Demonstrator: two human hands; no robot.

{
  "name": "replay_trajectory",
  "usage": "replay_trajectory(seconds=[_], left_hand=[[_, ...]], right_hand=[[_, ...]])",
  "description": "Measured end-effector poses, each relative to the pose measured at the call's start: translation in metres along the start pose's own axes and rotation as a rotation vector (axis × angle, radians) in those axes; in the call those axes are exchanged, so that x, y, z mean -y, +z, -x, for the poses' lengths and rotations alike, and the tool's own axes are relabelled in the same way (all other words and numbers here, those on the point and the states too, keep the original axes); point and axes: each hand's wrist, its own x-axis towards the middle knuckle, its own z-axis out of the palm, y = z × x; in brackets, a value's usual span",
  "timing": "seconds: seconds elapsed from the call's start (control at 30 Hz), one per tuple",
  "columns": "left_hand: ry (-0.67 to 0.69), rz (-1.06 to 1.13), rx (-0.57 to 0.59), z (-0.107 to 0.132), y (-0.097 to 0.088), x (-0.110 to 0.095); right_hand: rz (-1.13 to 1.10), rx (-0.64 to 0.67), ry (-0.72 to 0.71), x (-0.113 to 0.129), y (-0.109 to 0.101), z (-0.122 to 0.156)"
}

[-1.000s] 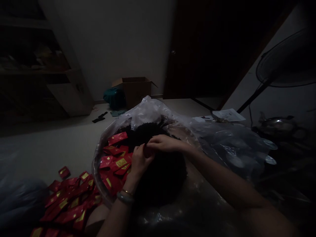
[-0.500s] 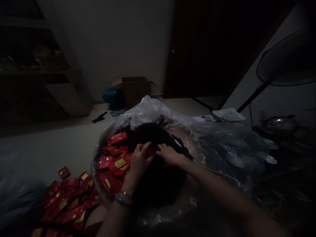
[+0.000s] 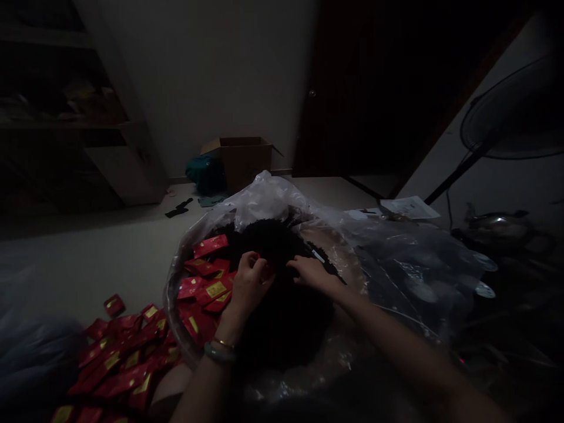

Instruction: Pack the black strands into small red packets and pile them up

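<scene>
A small red packet (image 3: 267, 271) is pinched in my left hand (image 3: 250, 285), which is closed over a dark heap of loose leaf-like material (image 3: 286, 329). To the right, my right hand (image 3: 311, 272) hovers at the heap with fingers bent together, apart from the packet. Whether anything sits in those fingertips is too dark to see. The heap lies in a wide round container (image 3: 174, 288) lined with clear plastic (image 3: 264, 197). Red packets with gold labels (image 3: 214, 291) are piled on the heap's left side, close to my left hand.
More red packets (image 3: 127, 358) lie piled on the floor at the left. A small pale object (image 3: 318, 256) rests at the heap's right edge. Beyond stand an open cardboard box (image 3: 247, 161) and a teal bag (image 3: 205, 174). A fan (image 3: 506, 117) is at the right.
My right hand has drawn away to the right from the red packet, widening the gap between my hands. My left hand still holds the packet in nearly the same place.
</scene>
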Motion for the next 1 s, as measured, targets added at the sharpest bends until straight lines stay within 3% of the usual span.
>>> replay_trajectory(seconds=[0.13,0.27,0.43,0.53,0.63,0.8,1.0], left_hand=[[0.031,-0.025,0.046,-0.001,-0.005,-0.005],[0.047,-0.036,0.057,0.001,-0.003,-0.005],[0.058,0.043,0.008,0.003,0.006,0.001],[0.083,0.069,-0.004,0.005,0.008,0.002],[0.083,0.069,-0.008,0.005,0.007,0.002],[0.068,0.081,0.015,0.006,0.006,0.001],[0.039,0.074,0.029,0.007,0.007,0.003]], right_hand=[[-0.125,-0.060,-0.003,-0.008,-0.010,0.003],[-0.538,-0.207,-0.025,-0.011,-0.035,0.009],[-0.860,-0.222,-0.044,0.014,-0.079,0.020],[-0.789,-0.218,-0.086,0.036,-0.095,0.021],[-0.658,-0.215,-0.139,0.048,-0.096,0.017],[-0.650,-0.184,-0.145,0.048,-0.085,0.012],[-0.615,-0.263,-0.166,0.046,-0.079,0.011]])
